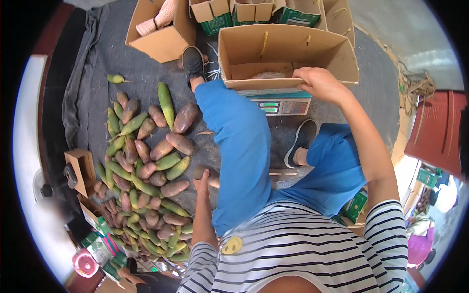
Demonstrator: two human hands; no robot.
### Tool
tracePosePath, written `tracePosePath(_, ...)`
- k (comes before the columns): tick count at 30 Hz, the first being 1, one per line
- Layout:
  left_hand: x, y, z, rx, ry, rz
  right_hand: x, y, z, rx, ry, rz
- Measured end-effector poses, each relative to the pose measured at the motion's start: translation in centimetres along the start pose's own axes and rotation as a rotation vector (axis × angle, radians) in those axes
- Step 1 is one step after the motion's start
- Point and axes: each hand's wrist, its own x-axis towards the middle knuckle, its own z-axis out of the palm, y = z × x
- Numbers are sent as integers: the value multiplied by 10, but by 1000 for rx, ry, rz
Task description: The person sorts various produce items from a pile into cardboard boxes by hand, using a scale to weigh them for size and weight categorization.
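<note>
My left hand [201,182] is low beside my left knee, fingers closed round a reddish-brown, tuber-like vegetable [213,180] partly hidden by the hand and my leg. With my right hand [317,83] I grip the near rim of an open cardboard box [288,44], thumb and fingers on either side of the edge. The box rests on a digital scale [281,107] with green-lit displays. A brownish vegetable [267,75] shows in part inside the box. To the left, long green vegetables [166,105] and reddish-brown ones [186,117] lie in a large heap.
Several open cartons [210,12] stand along the far side. One carton [163,41] holds pink mesh sleeves [159,18]. A dark cloth [141,63] covers the floor. Another person's arm [128,276] is at the lower left, near a pink basin [85,263].
</note>
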Motion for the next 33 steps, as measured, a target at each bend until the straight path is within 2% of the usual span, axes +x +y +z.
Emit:
tracePosePath(2,-1,45,0,-293,-223,242,-1,-2,0,-11,-2,1)
tracePosePath(3,-10,86,1,-270,-250,408,-2,0,0,-9,9,4)
tracePosePath(4,-30,130,10,-332,-116,540,-2,2,1,-9,14,-2)
tracePosePath(5,-61,182,14,-342,-125,674,0,2,3,-6,13,-18)
tracePosePath(8,-116,286,32,-367,55,1091,0,-4,2,-20,6,-4)
tracePosePath(9,-143,316,44,-433,-3,1106,0,-5,1,-18,-2,-3)
tracePosePath(10,-168,342,56,-358,-14,1177,0,-6,1,-16,-10,1)
tracePosePath(12,-184,376,95,-139,139,1617,2,-10,-3,2,-12,-2)
tracePosePath(13,-184,387,120,-51,173,1767,1,-14,-4,23,-7,-5)
tracePosePath(15,-186,398,165,85,-3,1817,-2,-16,-2,18,71,-25)
tracePosePath(16,-190,399,175,307,-37,1795,-1,-13,1,8,65,-25)
tracePosePath(17,-183,394,190,359,-20,1857,-1,-9,4,-4,62,-22)
tracePosePath(20,-176,388,203,848,-274,1585,1,-11,-1,1,-2,-3)
tracePosePath(23,-170,386,191,636,-287,1543,2,-10,-1,34,-12,-15)
tracePosePath(26,-167,379,149,154,-210,1739,3,-13,-1,51,-12,-56)
tracePosePath(27,-164,367,129,115,-189,1694,3,-15,-1,55,-15,-68)
tracePosePath(30,-125,306,58,147,-164,1499,4,-13,-1,92,-38,-56)
tracePosePath(31,-113,276,33,180,-176,1265,4,-13,0,121,-42,-46)
tracePosePath(32,-84,235,7,143,-222,1128,5,-14,1,124,-55,-23)
tracePosePath(33,-55,188,-25,260,-225,954,5,-16,2,122,-69,3)
